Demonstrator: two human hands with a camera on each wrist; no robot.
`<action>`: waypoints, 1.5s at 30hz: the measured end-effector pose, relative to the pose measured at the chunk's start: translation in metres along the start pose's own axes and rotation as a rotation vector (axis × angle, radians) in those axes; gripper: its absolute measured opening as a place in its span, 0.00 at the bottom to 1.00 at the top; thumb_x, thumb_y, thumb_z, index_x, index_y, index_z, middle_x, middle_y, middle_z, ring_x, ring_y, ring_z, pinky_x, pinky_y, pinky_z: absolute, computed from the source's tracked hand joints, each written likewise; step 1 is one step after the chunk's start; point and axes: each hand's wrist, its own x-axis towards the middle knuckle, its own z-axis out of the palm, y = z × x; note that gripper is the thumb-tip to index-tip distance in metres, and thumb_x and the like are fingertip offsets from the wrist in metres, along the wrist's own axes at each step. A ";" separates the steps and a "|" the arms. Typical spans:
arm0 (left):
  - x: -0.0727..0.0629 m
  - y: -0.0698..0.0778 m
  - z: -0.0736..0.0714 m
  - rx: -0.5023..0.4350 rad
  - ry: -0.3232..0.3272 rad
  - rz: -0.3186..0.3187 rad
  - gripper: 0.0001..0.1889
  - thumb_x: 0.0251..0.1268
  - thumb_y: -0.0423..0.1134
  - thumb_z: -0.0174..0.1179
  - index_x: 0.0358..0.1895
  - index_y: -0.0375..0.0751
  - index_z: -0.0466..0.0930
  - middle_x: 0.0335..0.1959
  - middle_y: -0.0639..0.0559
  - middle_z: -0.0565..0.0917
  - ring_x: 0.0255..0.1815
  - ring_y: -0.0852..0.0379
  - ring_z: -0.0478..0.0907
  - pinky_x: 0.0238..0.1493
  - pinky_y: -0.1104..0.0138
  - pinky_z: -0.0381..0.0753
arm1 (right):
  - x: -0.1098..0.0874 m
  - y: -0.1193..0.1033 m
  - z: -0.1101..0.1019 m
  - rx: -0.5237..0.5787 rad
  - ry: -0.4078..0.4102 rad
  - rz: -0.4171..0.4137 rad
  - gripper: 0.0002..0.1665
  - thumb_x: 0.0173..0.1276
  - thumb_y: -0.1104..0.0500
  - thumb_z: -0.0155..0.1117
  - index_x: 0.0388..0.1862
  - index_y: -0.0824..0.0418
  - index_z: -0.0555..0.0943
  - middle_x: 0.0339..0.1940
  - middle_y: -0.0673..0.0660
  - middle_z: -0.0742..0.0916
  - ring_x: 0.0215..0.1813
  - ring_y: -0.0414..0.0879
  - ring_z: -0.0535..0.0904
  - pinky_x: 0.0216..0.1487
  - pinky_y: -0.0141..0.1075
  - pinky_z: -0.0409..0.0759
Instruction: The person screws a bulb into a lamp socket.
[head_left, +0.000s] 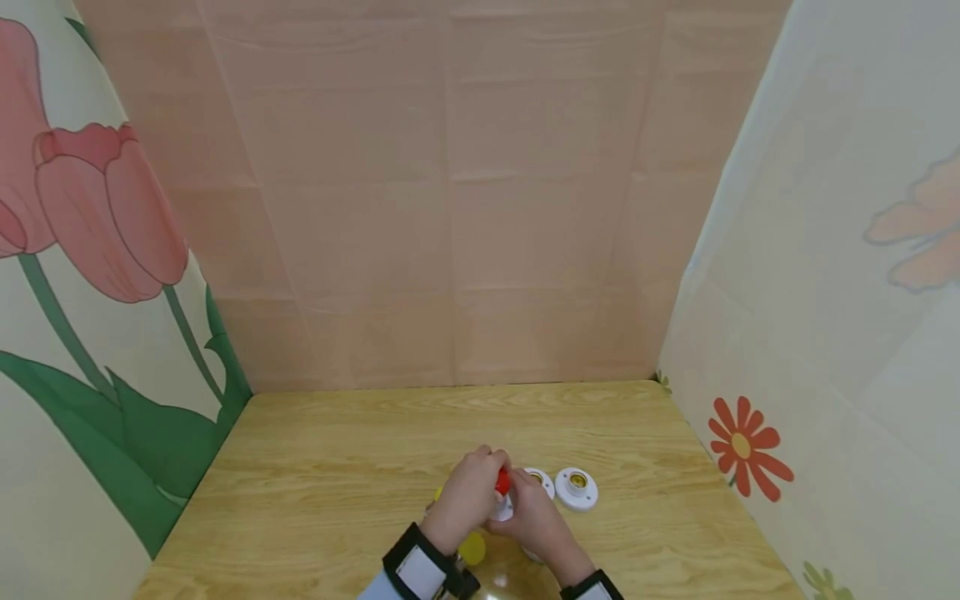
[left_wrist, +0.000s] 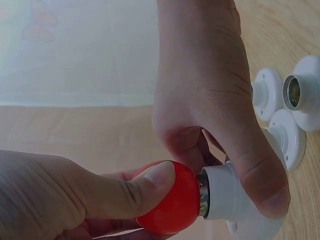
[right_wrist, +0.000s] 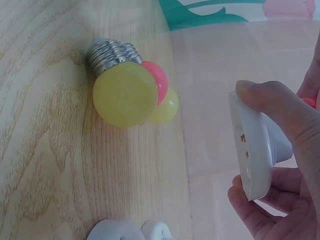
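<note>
Between its thumb and fingers my left hand (head_left: 467, 493) pinches a round red light bulb (left_wrist: 172, 207). My right hand (head_left: 536, 515) grips a white round lamp socket (right_wrist: 255, 150) by its base and side. In the left wrist view, the bulb's metal screw end sits at the socket's mouth, partly inside, with a strip of metal still showing. Both are held up off the table, the socket tipped on its side so its underside with brass screws shows in the right wrist view. Fingers cover part of each.
Several white lamp sockets stand on the wooden table (head_left: 337, 467), one at the right (head_left: 577, 498). Left of the hands lie a yellow bulb (right_wrist: 125, 97), a red bulb (right_wrist: 159, 80) and another yellow bulb (right_wrist: 167, 107). A pink cloth (head_left: 450, 208) closes the back; printed sheets flank both sides.
</note>
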 end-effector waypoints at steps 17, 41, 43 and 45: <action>0.002 -0.009 -0.010 -0.078 0.002 -0.036 0.24 0.52 0.42 0.73 0.54 0.45 0.79 0.43 0.46 0.81 0.35 0.57 0.78 0.39 0.63 0.83 | -0.004 0.003 -0.006 -0.008 -0.023 0.029 0.40 0.44 0.42 0.80 0.53 0.60 0.78 0.46 0.51 0.83 0.47 0.45 0.80 0.50 0.44 0.80; -0.028 -0.202 -0.061 -0.066 0.293 -0.392 0.10 0.67 0.35 0.57 0.47 0.32 0.79 0.35 0.43 0.83 0.27 0.54 0.76 0.27 0.62 0.75 | -0.009 -0.002 -0.014 -0.026 0.009 0.053 0.44 0.42 0.37 0.79 0.54 0.61 0.78 0.45 0.53 0.83 0.46 0.46 0.80 0.49 0.44 0.81; -0.035 -0.217 -0.050 -0.031 0.195 -0.433 0.10 0.66 0.34 0.56 0.45 0.31 0.79 0.34 0.42 0.83 0.28 0.54 0.75 0.29 0.61 0.75 | -0.009 -0.002 -0.015 -0.024 0.010 0.059 0.44 0.42 0.38 0.79 0.53 0.61 0.78 0.45 0.53 0.83 0.46 0.46 0.80 0.49 0.44 0.81; -0.042 -0.228 -0.039 0.008 0.095 -0.462 0.08 0.65 0.33 0.57 0.41 0.31 0.79 0.33 0.42 0.83 0.29 0.53 0.76 0.31 0.59 0.76 | -0.010 -0.002 -0.015 -0.020 0.008 0.063 0.44 0.43 0.38 0.79 0.53 0.61 0.78 0.45 0.53 0.83 0.46 0.46 0.80 0.49 0.45 0.81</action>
